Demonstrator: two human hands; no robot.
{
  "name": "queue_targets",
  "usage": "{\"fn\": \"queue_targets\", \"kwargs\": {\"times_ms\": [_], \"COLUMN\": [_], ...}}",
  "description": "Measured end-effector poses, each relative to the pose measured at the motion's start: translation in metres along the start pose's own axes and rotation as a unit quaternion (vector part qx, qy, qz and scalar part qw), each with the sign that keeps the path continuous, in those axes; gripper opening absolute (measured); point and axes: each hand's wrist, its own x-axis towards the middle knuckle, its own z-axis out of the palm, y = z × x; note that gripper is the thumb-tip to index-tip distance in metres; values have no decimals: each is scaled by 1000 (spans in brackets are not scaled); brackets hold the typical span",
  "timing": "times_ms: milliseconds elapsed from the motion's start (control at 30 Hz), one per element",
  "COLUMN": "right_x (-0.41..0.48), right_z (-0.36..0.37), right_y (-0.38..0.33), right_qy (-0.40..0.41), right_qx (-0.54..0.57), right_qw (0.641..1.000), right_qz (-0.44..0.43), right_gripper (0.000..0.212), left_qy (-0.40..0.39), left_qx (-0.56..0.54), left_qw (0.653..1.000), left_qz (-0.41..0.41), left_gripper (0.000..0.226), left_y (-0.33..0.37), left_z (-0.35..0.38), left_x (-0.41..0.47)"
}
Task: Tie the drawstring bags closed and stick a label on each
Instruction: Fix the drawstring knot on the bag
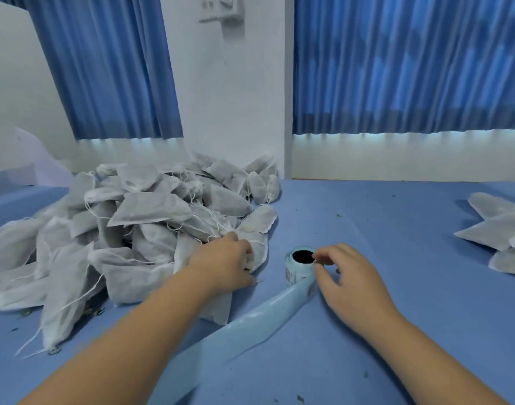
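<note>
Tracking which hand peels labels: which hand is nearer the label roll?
Right. The right hand pinches the label roll at its right rim; the left hand grips a bag to the roll's left.

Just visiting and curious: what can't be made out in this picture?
Head view:
- Print on the roll: too small and blurred to read.
- What the left hand holds: its own back hides the fingers at the bag pile.
- Whether the right hand pinches a label or the roll's rim: its fingertips cover the spot.
- Size of the second pile: cut off by the right edge.
</note>
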Motion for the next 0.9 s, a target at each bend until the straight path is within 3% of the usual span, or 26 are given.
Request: {"fn": "queue_targets", "kwargs": {"times_ms": [100, 200, 400, 500, 600, 700, 767, 900], "right_x": [-1, -2, -2, -3, -3, -1, -1, -2], "right_z": [1, -1, -3, -6, -10, -16, -19, -30], "right_y": [0, 0, 1, 1, -1, -2, -4, -6], "right_qy": [-4, 1, 14, 16, 23, 40, 60, 119], "right_qx": [-4, -1, 31, 58, 91, 111, 123, 126], "right_qw": [1000, 1000, 999, 998, 995, 993, 990, 985], "right_qz": [-6, -8, -5, 2, 12, 20, 20, -2], "right_gripper": [14, 14, 8, 7, 7, 9, 20, 44], "left_qy": [30, 75, 159, 181, 208, 189, 161, 116], "left_qx": [109, 114, -158, -247, -379, -541, -623, -718], "left_qw": [994, 991, 973, 950, 898, 816, 762, 685], "left_qz": [1, -9, -60, -61, -80, -83, -77, -39], "left_gripper": [43, 31, 17, 27, 25, 21, 17, 10], "left_y": [8, 9, 22, 33, 44, 64, 79, 110], "left_z": [4, 5, -22, -37, -45, -50, -53, -55], "left_x": [4, 7, 14, 16, 14, 10, 9, 5]}}
